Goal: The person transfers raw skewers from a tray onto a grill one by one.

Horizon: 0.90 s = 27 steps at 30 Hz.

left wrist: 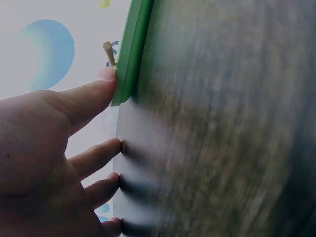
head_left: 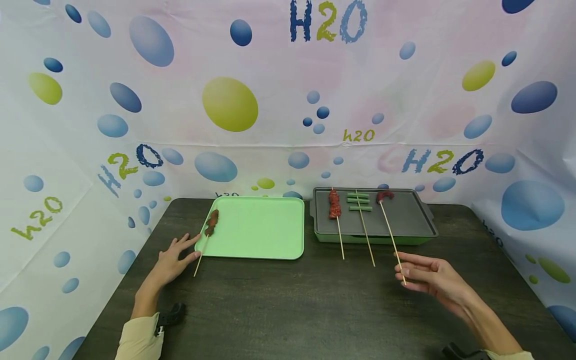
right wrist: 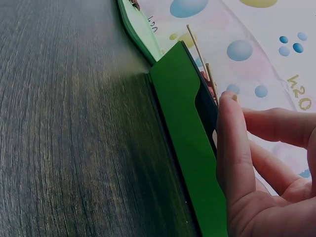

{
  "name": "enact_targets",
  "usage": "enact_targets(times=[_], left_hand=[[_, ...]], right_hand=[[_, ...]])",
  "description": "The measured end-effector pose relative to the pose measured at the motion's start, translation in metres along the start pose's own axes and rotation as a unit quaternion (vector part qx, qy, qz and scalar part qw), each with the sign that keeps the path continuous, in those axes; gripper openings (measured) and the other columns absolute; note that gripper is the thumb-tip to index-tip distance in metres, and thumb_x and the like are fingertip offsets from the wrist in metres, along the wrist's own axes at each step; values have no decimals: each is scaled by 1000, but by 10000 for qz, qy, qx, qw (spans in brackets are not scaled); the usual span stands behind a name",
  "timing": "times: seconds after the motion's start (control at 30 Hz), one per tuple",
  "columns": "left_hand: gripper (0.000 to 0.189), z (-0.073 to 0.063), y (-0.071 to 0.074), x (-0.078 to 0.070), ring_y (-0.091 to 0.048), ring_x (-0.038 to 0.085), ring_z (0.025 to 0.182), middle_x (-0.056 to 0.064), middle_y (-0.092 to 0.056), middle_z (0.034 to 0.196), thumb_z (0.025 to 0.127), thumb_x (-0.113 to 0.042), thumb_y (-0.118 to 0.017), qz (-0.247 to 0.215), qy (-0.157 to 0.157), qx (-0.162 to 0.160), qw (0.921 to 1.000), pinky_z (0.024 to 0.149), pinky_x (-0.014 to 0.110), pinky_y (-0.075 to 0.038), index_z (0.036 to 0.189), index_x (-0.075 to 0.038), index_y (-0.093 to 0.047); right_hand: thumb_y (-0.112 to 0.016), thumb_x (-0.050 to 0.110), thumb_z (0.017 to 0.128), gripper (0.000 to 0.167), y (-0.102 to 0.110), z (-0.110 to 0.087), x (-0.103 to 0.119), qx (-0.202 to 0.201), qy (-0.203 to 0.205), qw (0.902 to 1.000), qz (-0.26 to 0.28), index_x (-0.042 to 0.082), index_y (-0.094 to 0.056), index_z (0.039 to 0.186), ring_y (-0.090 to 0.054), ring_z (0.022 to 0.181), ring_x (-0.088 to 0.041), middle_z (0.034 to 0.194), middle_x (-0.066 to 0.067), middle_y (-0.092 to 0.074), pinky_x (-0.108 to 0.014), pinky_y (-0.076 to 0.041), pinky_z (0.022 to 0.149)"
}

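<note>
My right hand pinches the lower stick of a skewer between thumb and fingers. Its dark reddish, curled piece of food lies at the far side of the grill plate. Two more skewers lie on that plate, one with red chunks and one with green pieces. At the left corner of the light green tray, my left hand has its fingers spread, thumb at the rim close to the stick of a brown-meat skewer. In the left wrist view the other fingertips point down at the tabletop.
Both the tray and the green-sided grill stand along the back of a dark wood-grain table. Behind them hangs a white curtain printed with coloured bubbles. Three skewer sticks overhang the grill's front edge.
</note>
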<state>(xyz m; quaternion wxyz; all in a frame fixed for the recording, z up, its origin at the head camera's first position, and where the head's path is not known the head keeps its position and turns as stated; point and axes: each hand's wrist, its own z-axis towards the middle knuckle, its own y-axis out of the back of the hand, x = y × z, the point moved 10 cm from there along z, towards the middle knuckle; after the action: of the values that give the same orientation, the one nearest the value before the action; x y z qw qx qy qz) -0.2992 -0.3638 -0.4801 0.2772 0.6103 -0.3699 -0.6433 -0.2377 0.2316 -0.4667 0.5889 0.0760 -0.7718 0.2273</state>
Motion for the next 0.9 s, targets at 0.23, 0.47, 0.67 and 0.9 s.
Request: enact_targets(times=[0.23,0.47,0.67,0.9], left_hand=[[62,0,1,0,-7,68,143,41,-23,158,104,-33,-63,-9,-1,-2,10000,99,89,-2,153,0,-44],[62,0,1,-2,-7,68,144,41,-23,158,104,-32,-62,9,-8,-7,10000,99,89,-2,153,0,-44],[61,-1,1,-3,-7,68,143,41,-23,158,104,-31,-63,25,-34,-27,10000,99,89,-2,153,0,-45],[62,-2,0,-1,-6,68,144,41,-22,158,104,-31,-63,-15,-41,-44,10000,100,89,-1,153,1,-44]], right_hand=[[-52,5,107,38,2,0,-1,-34,-97,9996,-250,26,-65,137,-69,114,-21,125,-2,-72,-40,-55,96],[-58,17,107,43,13,-9,6,-912,-88,9901,-1063,15,-54,150,-67,114,-9,128,8,-69,-39,-56,95],[-59,20,107,46,9,-22,30,-1332,387,9751,-1729,12,-51,152,-64,114,-3,127,14,-67,-26,-56,91],[-57,16,107,48,-30,-16,42,-937,776,9786,-1658,2,-47,152,-68,114,-15,128,3,-69,-32,-56,95]])
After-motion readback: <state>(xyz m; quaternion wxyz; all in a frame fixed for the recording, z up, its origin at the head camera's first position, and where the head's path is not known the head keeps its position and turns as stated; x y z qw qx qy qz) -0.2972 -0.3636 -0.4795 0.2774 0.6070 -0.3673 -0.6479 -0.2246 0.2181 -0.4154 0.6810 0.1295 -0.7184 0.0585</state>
